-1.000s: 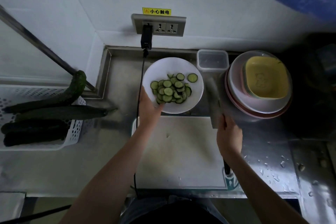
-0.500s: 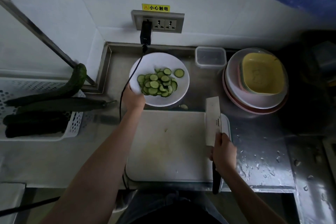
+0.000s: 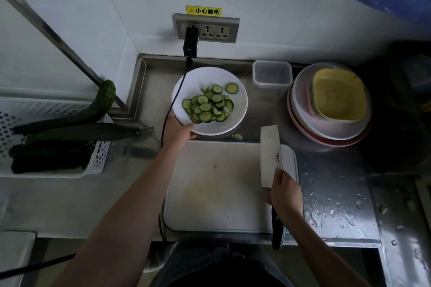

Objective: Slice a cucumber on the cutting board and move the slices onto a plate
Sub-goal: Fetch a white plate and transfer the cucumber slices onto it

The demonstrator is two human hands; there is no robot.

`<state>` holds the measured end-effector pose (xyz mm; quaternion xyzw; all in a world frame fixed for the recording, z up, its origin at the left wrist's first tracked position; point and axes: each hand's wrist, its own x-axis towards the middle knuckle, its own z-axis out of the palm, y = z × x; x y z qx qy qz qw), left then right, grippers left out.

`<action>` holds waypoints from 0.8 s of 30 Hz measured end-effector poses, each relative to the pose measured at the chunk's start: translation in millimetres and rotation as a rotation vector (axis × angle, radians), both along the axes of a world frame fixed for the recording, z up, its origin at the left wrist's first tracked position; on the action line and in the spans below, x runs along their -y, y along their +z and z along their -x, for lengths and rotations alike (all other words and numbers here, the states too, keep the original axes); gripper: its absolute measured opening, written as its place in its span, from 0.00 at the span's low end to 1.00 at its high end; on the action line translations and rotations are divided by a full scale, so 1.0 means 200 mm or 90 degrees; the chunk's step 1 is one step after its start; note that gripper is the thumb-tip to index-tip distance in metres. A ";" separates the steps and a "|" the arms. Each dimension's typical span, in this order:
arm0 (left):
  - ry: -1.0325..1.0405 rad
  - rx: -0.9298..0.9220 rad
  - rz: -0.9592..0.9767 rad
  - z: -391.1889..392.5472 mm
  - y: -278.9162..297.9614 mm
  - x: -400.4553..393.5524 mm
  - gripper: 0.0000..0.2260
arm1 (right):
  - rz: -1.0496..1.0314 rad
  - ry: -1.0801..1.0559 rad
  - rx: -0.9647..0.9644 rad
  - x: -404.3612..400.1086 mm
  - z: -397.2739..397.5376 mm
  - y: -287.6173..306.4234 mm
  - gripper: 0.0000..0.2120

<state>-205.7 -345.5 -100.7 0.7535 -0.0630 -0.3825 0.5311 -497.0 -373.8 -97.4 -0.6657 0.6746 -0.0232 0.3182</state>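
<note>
I'm seeing slices (image 3: pixel 210 106) lying on the plate (image 3: pixel 238 114) behind the board (image 3: pixel 217 184); basket (image 3: pixel 98 161) sitting left; bowls (image 3: pixel 331 109) right.

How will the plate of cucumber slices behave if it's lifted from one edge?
Plate looks rigid and glossy, so probably slippery; left hand holds only its near rim. The cucumber slices lie loose and heaped off-centre, so tilting would likely slide them. Likely breakable if dropped.

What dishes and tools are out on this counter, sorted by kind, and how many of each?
White plate with cucumber slices, held by the left hand: 1
Cleaver, held by the right hand: 1
Cutting board: 1
Clear plastic container: 1
Stack of dishes: 1
White basket: 1
Total: 6
</note>
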 end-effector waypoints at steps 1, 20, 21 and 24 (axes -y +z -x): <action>0.000 -0.007 -0.003 0.00 0.00 0.00 0.24 | 0.007 0.004 -0.012 -0.01 0.00 0.00 0.22; 0.141 -0.224 0.116 -0.06 0.10 -0.07 0.23 | 0.130 0.437 -0.075 0.26 -0.46 0.06 0.27; 0.162 -0.236 0.120 -0.08 0.08 -0.08 0.25 | 0.128 0.491 -0.088 0.28 -0.52 0.03 0.28; 0.228 -0.253 0.130 -0.13 0.06 -0.11 0.29 | 0.118 0.618 -0.157 0.33 -0.62 -0.03 0.27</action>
